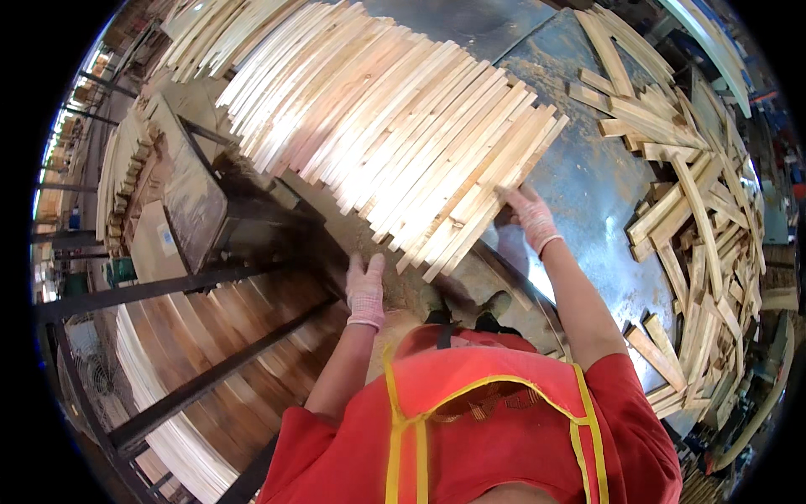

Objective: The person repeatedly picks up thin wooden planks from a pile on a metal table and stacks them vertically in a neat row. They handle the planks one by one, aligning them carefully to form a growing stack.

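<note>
A wide row of pale wooden strips (395, 126) lies side by side in front of me, their near ends uneven and jutting past the metal table (579, 193). My right hand (532, 220), in a whitish-pink glove, has its fingers stretched out against the outermost strips on the right side of the row. My left hand (365, 291), gloved alike, is below the near ends of the strips, apart from them. Its fingers point up and forward, with nothing in them.
A jumbled heap of short wood pieces (697, 210) covers the table's right side. Dark metal bars (218, 370) and a stack of long boards (210, 403) stand at my lower left. More strips (222, 38) lie at the far left. My shoes (494, 304) show below.
</note>
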### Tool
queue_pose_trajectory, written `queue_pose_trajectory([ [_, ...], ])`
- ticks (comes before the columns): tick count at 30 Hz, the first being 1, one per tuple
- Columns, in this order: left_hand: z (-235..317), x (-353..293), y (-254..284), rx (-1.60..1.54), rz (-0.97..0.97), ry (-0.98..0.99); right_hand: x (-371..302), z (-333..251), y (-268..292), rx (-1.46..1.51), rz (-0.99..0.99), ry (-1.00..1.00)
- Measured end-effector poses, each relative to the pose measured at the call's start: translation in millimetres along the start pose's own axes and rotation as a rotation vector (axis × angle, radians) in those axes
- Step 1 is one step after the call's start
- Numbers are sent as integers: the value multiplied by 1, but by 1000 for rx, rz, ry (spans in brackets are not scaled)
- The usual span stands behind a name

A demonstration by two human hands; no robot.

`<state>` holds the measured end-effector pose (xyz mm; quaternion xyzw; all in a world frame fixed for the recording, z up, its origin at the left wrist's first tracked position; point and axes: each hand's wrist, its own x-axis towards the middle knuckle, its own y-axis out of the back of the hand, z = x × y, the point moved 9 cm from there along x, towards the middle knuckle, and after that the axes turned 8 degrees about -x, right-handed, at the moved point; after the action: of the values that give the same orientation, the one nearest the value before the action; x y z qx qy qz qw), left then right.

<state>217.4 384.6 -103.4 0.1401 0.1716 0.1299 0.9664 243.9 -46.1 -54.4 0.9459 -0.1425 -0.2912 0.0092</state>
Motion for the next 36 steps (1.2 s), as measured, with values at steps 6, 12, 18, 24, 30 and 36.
queue_pose_trajectory([
  [6, 24, -55, -59, -582, -431, 663, -21, 6, 3, -66, -59, -40],
  [12, 149, -35, -67, -444, -984, 469, 10, 16, 135, -299, 139, 207],
  [18, 190, -6, -189, 715, -984, -305, -8, -114, 350, -1271, 922, 209],
  [24, 221, -26, -164, 603, -713, -36, -54, -23, 534, -1109, 1076, -258],
  [30, 236, 7, -156, 1255, -182, -926, -48, 11, 469, -578, 896, -22],
  [36, 211, -64, -248, 831, -513, -1132, 5, 90, 258, 83, 569, 157],
])
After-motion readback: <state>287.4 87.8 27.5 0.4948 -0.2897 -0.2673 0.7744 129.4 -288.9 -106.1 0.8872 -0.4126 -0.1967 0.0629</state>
